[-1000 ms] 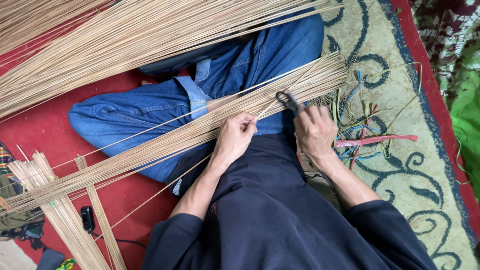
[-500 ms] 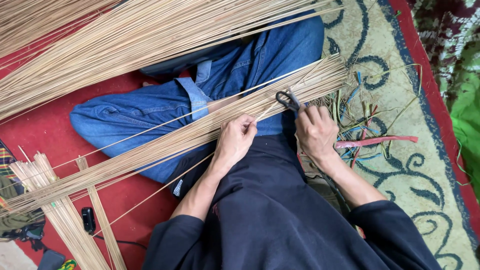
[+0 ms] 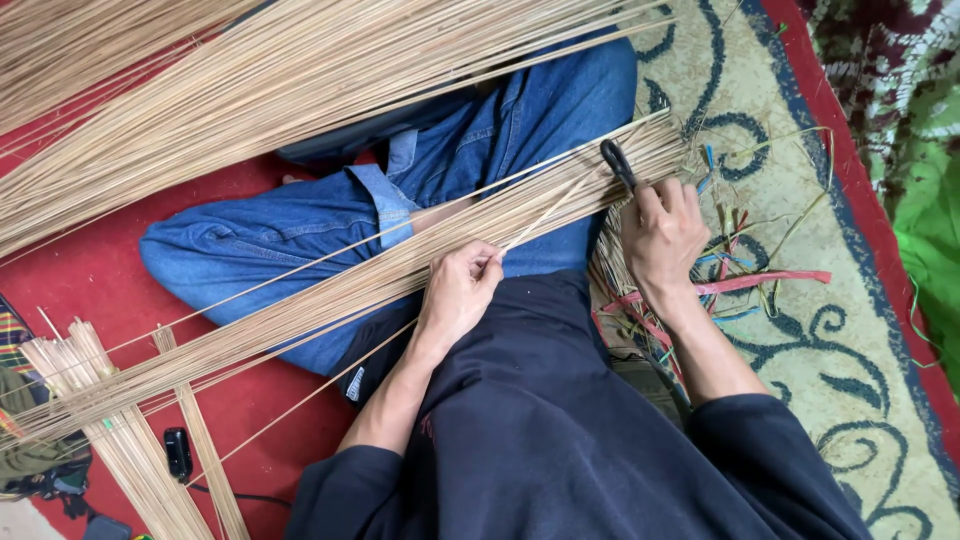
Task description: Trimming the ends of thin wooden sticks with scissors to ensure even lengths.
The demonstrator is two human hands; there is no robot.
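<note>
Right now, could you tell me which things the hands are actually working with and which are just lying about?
In hand:
left hand pinching a single thin stick
right hand holding black scissors
the stick bundle across the lap

Lying about:
coloured strip scraps on the patterned rug
short stick bundles
small black device

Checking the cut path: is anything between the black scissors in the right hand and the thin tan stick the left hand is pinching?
Nothing visible. The black scissors in the right hand sit at the far end of the thin tan stick pinched by the left hand, above the tan stick bundle.
</note>
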